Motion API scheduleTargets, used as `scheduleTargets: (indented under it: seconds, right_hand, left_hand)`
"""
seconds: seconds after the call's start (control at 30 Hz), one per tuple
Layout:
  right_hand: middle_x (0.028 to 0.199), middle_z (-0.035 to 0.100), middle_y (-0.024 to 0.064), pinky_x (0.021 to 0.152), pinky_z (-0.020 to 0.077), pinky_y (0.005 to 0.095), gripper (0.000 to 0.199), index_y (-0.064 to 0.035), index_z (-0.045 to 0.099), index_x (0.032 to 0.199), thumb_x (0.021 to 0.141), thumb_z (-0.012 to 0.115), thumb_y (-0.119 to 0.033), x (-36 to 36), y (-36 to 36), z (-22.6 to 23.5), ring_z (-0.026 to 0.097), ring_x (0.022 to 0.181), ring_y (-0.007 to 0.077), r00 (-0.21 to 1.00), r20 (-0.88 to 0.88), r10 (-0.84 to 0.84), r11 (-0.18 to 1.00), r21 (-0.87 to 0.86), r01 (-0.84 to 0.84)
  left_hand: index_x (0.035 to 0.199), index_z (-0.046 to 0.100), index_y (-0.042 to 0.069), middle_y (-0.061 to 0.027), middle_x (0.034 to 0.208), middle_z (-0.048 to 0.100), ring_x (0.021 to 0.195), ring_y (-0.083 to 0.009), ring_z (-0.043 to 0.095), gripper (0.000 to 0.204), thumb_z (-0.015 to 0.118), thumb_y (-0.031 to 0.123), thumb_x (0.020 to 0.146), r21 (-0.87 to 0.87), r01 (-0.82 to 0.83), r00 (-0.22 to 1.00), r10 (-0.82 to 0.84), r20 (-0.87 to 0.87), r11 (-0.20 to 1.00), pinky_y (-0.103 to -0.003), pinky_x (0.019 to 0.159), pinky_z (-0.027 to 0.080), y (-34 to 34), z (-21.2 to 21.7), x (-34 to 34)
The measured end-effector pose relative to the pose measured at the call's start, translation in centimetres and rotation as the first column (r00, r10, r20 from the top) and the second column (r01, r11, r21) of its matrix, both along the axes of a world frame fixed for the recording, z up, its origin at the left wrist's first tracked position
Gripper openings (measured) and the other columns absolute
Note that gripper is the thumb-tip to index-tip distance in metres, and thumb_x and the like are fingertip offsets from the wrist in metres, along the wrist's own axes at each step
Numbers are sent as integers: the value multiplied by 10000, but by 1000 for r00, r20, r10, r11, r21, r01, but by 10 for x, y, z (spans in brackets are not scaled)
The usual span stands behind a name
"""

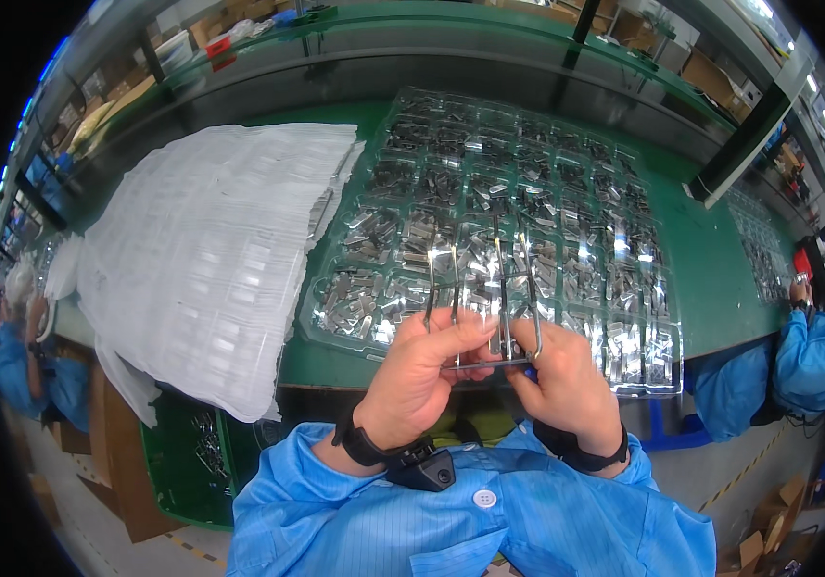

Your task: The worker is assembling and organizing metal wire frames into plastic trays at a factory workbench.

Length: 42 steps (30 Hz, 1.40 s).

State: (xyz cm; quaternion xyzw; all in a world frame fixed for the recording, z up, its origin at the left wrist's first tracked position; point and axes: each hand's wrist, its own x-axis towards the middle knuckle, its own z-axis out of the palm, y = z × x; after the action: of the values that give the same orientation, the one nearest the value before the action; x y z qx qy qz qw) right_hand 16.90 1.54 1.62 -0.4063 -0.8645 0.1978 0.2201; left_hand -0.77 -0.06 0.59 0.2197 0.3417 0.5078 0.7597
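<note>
Both my hands hold a dark metal wire rack (502,288) with several long prongs that point away from me. My left hand (417,375) is closed on its left side, thumb laid along the near part. My right hand (566,375) grips the right side, its fingers curled around the near end. Beneath the prongs and just beyond my hands lies a clear plastic tray (333,338) divided into many compartments. Small shiny metal pieces (355,300) fill the compartments in loose heaps.
A tall stack of white foam-like sheets (210,221) stands left of the tray on the green table (706,279). Below it is a green bin (167,471) with metal parts. A metal post (754,130) rises at the right. Another person in blue (821,351) works farther right.
</note>
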Motion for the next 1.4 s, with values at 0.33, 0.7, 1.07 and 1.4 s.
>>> scheduleTargets:
  seconds: [0.33, 0.7, 1.07, 1.4]
  right_hand:
    - [700, 588, 162, 567, 475, 429, 246, -5, 523, 882, 699, 664, -88, -1, -3, -1, 603, 644, 345, 997, 71, -26, 998, 64, 21]
    - [692, 600, 190, 559, 452, 448, 173, -9, 540, 825, 807, 629, -157, 23, 5, -8, 591, 633, 374, 935, 101, -339, 940, 70, 334]
    - [716, 613, 201, 540, 465, 400, 201, 4, 585, 880, 790, 665, -157, 42, 1, -8, 599, 618, 359, 924, -39, -381, 922, 52, 383]
    - [675, 585, 32, 520, 382, 214, 143, 47, 617, 929, 820, 605, -45, 55, -42, -14, 498, 562, 72, 645, -609, -462, 863, -476, 169]
  left_hand:
    - [856, 589, 55, -7, 756, 587, 684, -97, 570, 94, 633, 139, 847, -34, -19, 1000, 20, 10, 999, -245, 610, 457, -1, -2, 3]
    - [895, 582, 48, 0, 753, 545, 659, -93, 503, 88, 620, 116, 855, -144, -65, 986, 86, 144, 987, -243, 584, 408, 7, -9, -1]
    - [1017, 501, 37, 34, 662, 482, 549, -44, 456, 282, 647, 217, 857, 146, -167, 854, 217, -473, 975, -173, 420, 356, 22, -15, -2]
    - [1154, 474, -29, 11, 668, 459, 523, -45, 391, 432, 541, 333, 928, 489, -529, 567, 718, -405, 694, -168, 439, 304, -32, 37, -73]
